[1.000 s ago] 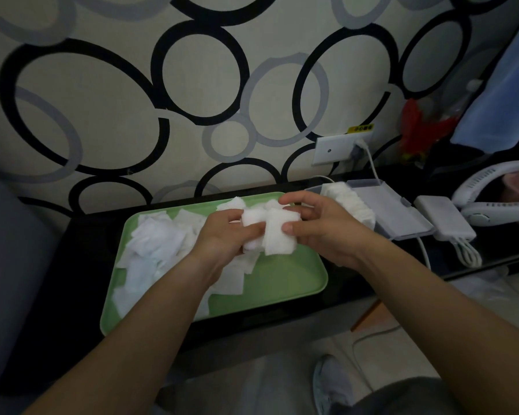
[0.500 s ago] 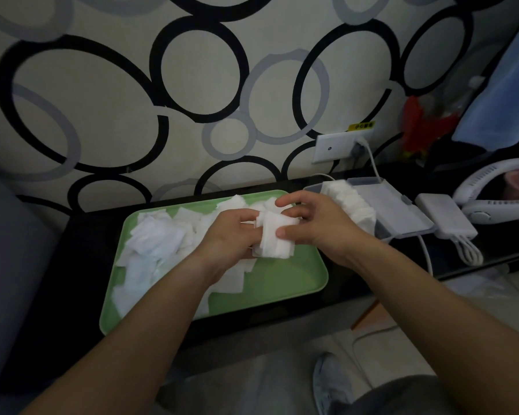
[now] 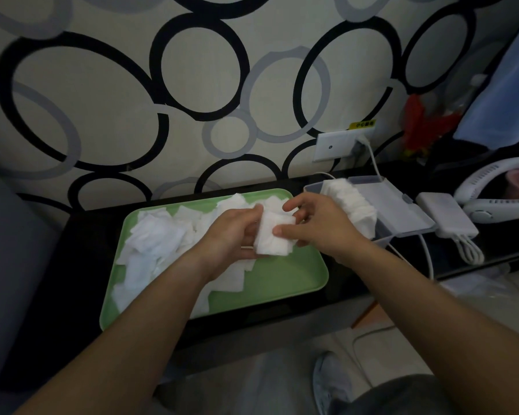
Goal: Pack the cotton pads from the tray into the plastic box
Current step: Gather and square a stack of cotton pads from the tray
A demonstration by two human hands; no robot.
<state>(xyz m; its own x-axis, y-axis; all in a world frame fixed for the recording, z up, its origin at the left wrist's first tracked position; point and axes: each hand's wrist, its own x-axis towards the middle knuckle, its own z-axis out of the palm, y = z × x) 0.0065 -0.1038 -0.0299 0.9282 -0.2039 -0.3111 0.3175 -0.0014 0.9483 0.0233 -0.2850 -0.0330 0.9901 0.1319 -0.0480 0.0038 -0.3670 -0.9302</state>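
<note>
A green tray lies on the black shelf with several loose white cotton pads spread over its left and middle. Above the tray's right half, my left hand and my right hand together hold a small stack of cotton pads. The left fingers curl round its left side and the right thumb and fingers pinch its right edge. Just to the right stands the clear plastic box, lid open, with a row of packed pads in it.
A white power bank with coiled cables lies right of the box, and a white neck fan beyond it. A wall socket with a plugged cable sits behind the box. The shelf's front edge runs below the tray; floor and a shoe show below.
Both hands have squared the loose pads into a tidier stack and shifted slightly; the stack now sits more upright between them. The tray and box have not moved.
</note>
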